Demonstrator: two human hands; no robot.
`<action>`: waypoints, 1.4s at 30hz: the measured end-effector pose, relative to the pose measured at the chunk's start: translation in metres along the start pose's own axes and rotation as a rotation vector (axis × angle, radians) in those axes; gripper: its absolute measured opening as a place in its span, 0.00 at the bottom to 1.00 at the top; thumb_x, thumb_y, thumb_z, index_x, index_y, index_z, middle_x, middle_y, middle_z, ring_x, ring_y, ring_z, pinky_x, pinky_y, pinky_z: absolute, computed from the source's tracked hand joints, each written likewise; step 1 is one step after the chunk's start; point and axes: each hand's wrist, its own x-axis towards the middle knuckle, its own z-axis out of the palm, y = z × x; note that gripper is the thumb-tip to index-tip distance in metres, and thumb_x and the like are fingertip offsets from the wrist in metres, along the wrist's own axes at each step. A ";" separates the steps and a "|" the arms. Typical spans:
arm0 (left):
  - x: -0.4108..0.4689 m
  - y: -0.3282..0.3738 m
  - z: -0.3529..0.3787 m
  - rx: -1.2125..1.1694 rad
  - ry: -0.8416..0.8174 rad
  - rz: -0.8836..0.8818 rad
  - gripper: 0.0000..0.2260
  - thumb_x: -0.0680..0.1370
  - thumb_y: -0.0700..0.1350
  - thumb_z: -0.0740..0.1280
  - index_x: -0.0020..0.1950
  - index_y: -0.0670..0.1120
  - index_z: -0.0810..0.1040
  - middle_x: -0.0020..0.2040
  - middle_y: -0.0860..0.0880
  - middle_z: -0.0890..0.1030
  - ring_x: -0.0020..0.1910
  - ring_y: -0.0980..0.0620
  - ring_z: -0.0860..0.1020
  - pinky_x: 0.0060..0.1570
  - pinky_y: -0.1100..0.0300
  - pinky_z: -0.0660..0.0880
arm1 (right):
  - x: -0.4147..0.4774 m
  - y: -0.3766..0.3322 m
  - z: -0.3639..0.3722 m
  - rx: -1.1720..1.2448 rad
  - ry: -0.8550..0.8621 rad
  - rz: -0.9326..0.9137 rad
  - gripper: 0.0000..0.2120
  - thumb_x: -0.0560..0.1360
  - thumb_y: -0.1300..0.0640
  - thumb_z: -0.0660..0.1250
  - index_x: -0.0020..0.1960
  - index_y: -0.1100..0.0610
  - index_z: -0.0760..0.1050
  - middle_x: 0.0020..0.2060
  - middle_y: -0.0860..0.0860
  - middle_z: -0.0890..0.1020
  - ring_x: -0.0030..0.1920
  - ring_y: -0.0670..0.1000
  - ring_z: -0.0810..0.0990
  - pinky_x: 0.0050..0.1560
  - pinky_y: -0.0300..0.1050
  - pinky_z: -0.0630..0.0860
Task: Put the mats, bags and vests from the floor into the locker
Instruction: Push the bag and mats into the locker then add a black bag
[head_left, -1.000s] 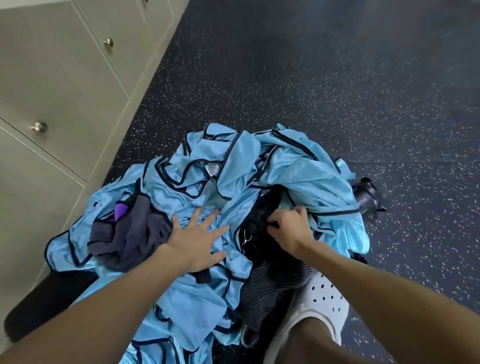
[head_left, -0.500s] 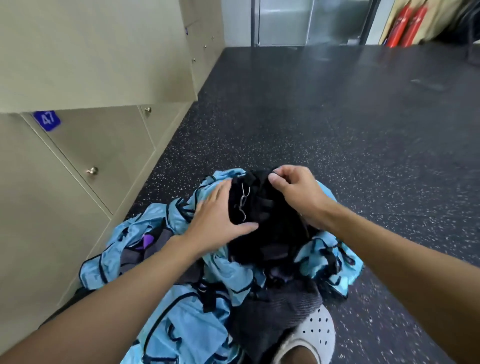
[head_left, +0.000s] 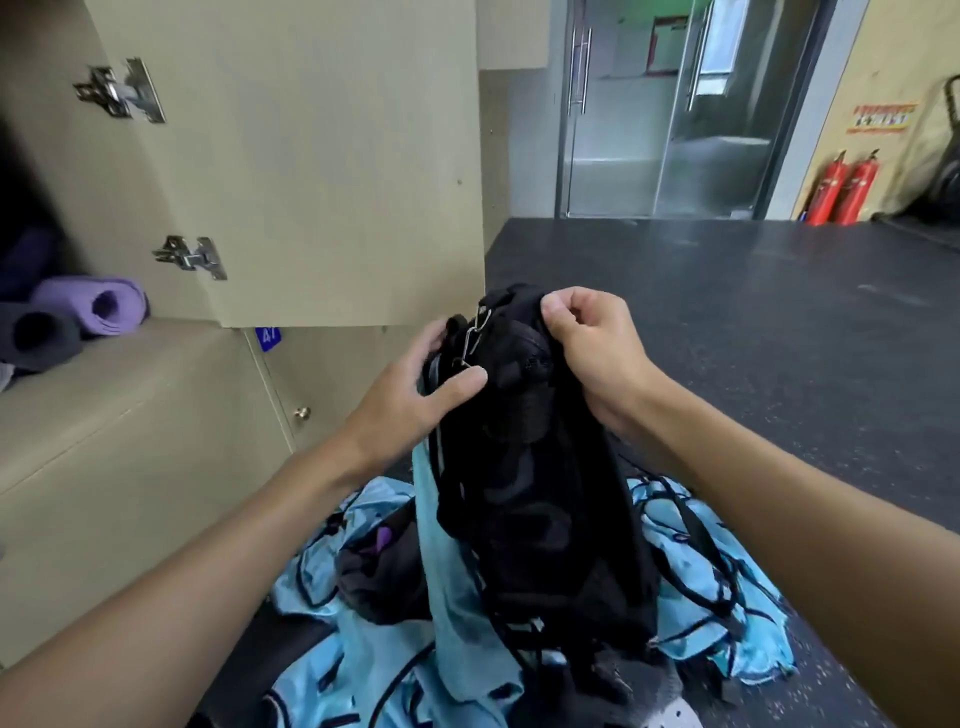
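Holding black bag (head_left: 530, 467) upright over the vest pile, top raised, bottom hanging down into the heap. Pinching its top edge with right hand (head_left: 587, 353), grip clamped on the fabric, thumb and curled fingers on the rim. Gripping the bag's left side with left hand (head_left: 415, 395), thumb across the front just under a metal clip (head_left: 475, 338), fingers wrapped behind, grip closed on the bag too. Light blue vests (head_left: 727, 597) with dark trim heaped on the speckled dark floor (head_left: 753, 312), under and around the bag, one strip draped down its left side. Dark grey cloth (head_left: 379, 577) mixed into the pile at left, possibly another bag, too crumpled to tell. Open locker (head_left: 47, 171) at left, door (head_left: 322, 156) swung out, two hinges showing. Inside on the shelf: purple mat (head_left: 98, 306), rolled, touching a dark mat (head_left: 36, 335), also rolled. Blue number tag (head_left: 268, 338) on the unit below. Glass doors (head_left: 649, 130) and two red fire extinguishers (head_left: 841, 187) at the far end. White perforated shoe (head_left: 670, 714) at bottom edge, against the pile.
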 end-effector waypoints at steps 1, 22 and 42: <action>-0.002 0.009 -0.005 0.013 -0.004 -0.022 0.46 0.66 0.67 0.72 0.79 0.54 0.57 0.72 0.63 0.65 0.71 0.69 0.64 0.73 0.62 0.60 | -0.001 -0.008 0.006 0.022 -0.005 -0.008 0.12 0.80 0.57 0.62 0.39 0.56 0.76 0.35 0.54 0.78 0.38 0.52 0.75 0.42 0.51 0.75; -0.027 0.092 -0.073 0.064 0.538 0.200 0.12 0.68 0.37 0.77 0.45 0.50 0.80 0.40 0.54 0.84 0.40 0.56 0.82 0.45 0.60 0.78 | -0.036 -0.079 0.064 0.048 -0.608 -0.104 0.29 0.74 0.61 0.73 0.69 0.45 0.66 0.56 0.38 0.81 0.56 0.38 0.80 0.50 0.31 0.76; -0.048 0.033 -0.088 -0.194 0.257 -0.192 0.45 0.63 0.64 0.78 0.73 0.71 0.56 0.72 0.52 0.70 0.68 0.55 0.74 0.66 0.50 0.74 | -0.001 -0.094 0.079 0.401 -0.120 -0.084 0.22 0.70 0.74 0.70 0.60 0.57 0.77 0.44 0.51 0.86 0.44 0.50 0.85 0.42 0.44 0.81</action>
